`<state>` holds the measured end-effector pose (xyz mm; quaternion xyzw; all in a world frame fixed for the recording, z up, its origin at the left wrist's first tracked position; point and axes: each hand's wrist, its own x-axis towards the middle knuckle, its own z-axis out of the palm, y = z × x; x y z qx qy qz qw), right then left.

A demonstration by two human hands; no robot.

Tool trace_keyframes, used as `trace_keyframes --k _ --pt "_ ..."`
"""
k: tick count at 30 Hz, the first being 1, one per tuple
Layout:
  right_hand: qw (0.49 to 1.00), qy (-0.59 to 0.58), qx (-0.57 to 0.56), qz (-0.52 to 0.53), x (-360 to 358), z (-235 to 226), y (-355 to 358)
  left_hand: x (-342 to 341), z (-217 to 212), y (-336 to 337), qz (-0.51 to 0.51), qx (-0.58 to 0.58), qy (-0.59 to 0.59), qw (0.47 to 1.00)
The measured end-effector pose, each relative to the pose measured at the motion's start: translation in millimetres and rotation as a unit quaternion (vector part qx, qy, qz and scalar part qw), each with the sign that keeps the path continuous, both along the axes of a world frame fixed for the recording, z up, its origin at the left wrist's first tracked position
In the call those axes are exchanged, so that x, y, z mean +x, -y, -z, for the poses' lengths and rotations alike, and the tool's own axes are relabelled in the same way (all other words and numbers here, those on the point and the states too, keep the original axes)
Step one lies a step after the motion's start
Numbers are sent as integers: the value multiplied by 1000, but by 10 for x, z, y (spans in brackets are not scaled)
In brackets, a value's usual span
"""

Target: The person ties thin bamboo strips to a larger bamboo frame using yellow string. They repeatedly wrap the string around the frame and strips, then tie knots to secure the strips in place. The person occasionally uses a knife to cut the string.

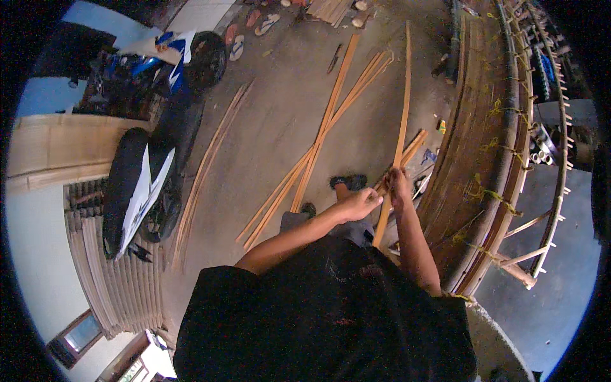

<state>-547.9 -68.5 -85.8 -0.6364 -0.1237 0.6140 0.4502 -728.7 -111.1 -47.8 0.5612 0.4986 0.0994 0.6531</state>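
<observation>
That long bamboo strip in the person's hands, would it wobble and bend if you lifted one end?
Probably yes. The bamboo strip is very long and thin, so it would likely flex and sag. It looks light for its length: the right hand and left hand hold only its lower part. Being flat, it shouldn't roll, like the strips lying on the floor.

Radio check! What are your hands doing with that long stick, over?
Left hand and right hand both gripping one long bamboo strip. Strip stands tilted, running up past the curved bamboo frame. More strips crossed on the floor ahead.
</observation>
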Motion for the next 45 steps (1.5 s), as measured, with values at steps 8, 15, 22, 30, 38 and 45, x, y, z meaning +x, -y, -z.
trace_keyframes --k 8,15,22,30,38,45 --pt "994 -4 113 -8 -1951 347 432 -1506 241 881 -224 -194 108 949" --pt "753 217 89 -615 -2232 412 1646 -3892 529 2595 -74 -175 -339 921" --pt "740 267 121 -605 -1055 821 1970 -5276 809 4290 28 -147 -499 854" --pt "775 451 -7 -442 0 948 1822 -4994 995 3230 -112 -163 -590 783" --pt "846 397 -79 -347 527 1393 1863 -2647 1789 -8 -17 33 -358 933" --pt "924 345 -136 -95 1313 347 963 -352 937 -1993 160 201 -262 930"
